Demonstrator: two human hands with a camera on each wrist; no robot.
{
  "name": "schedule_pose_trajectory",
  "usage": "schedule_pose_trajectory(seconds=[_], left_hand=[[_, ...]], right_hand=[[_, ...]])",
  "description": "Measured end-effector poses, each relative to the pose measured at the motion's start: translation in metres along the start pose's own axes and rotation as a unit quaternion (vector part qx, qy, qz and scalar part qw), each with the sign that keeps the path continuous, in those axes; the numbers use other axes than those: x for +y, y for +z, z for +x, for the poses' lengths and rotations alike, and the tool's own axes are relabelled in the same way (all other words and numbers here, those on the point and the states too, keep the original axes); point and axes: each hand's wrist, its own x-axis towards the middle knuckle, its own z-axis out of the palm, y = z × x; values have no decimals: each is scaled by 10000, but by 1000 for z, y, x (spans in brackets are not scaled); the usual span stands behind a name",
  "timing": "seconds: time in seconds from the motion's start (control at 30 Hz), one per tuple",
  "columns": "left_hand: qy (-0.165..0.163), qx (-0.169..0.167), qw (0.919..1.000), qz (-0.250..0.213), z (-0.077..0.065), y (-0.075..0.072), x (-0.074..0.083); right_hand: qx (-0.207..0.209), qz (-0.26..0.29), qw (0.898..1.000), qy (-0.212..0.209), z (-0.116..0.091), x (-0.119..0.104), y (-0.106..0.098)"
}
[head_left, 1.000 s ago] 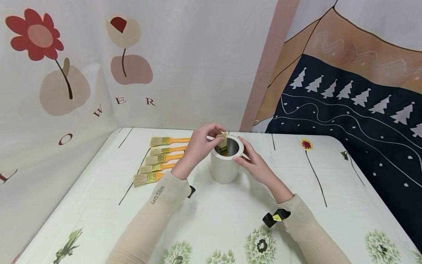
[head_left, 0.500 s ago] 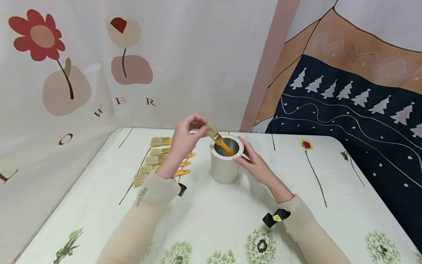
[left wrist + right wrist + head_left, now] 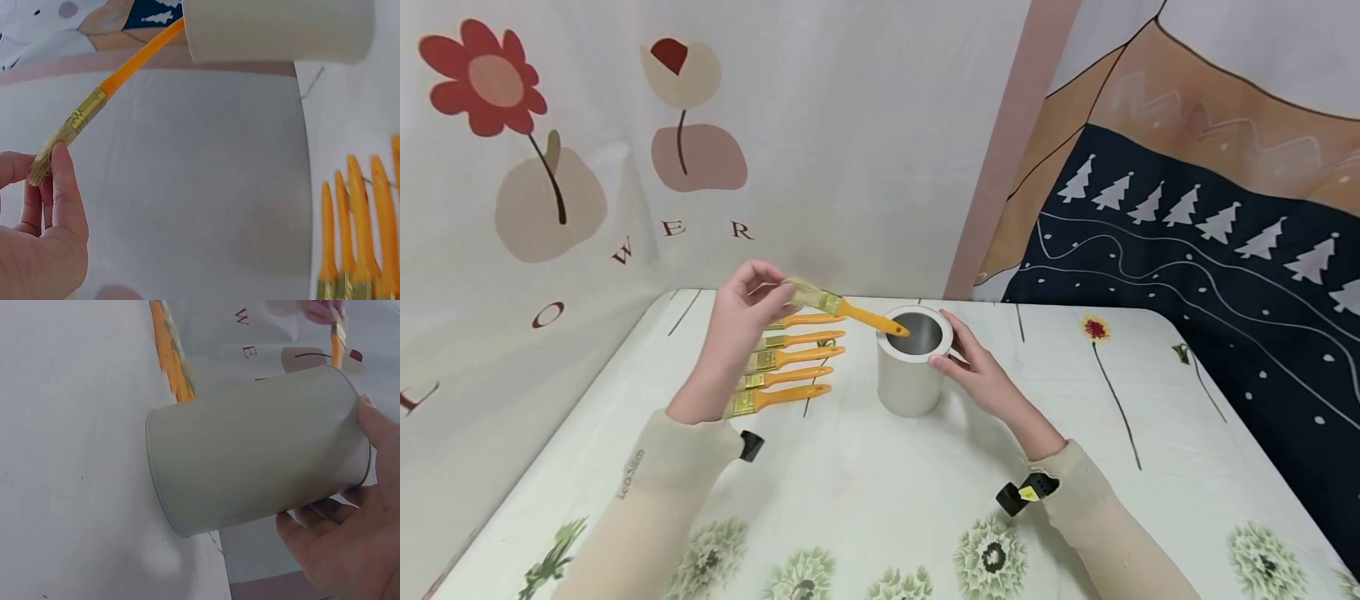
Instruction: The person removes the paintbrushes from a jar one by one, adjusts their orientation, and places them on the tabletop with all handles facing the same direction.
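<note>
My left hand [image 3: 745, 325] pinches a paintbrush [image 3: 868, 317] by its pale bristles, between thumb and fingers. The brush's orange handle slants down to the right, its end over the rim of a white can [image 3: 910, 387] with a grey inside. In the left wrist view the brush [image 3: 87, 109] shows its gold ferrule midway. My right hand [image 3: 973, 371] holds the can's right side near the top, thumb at the rim and fingers behind. The can [image 3: 256, 453] stands upright on the table in the head view.
Several more paintbrushes [image 3: 793, 357] lie in a row left of the can, handles pointing right, their bristles partly behind the left arm. A flower-print cloth covers the table [image 3: 880, 492]. A printed curtain [image 3: 850, 150] hangs right behind the table's far edge.
My left hand has moved up and left, drawing the paintbrush from inside the can until its handle came out to the rim. The right hand and the can have stayed in place.
</note>
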Motion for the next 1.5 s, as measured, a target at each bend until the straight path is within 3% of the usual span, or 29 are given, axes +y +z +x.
schedule_pose_trajectory(seconds=[0.3, 0.5, 0.73, 0.97, 1.1, 1.27, 1.5], left_hand=[[-508, 302, 9962, -644, -24, -60, -17], [-819, 142, 9938, -733, -44, -93, -37], [-1182, -213, 9918, -434, -65, -112, -59], [-1451, -680, 9870, 67, -78, -126, -68], [-1858, -1008, 9742, 796, -81, -134, -69], [-2284, -1439, 9463, 1781, -88, -146, -70], [-2668, -1744, 9204, 2265, -89, -160, -75]], right_hand=[[10, -51, 10000, -85, 1, 0, -1], [29, -52, 10000, -67, 0, 0, -2], [31, -44, 10000, -41, -1, 0, -1], [-1, -6, 9999, -122, 1, 0, 1], [-34, 12, 9999, -137, 2, -1, 1], [-77, 27, 9999, -119, 2, -2, 3], [-99, -85, 9999, -91, 1, -2, 1]])
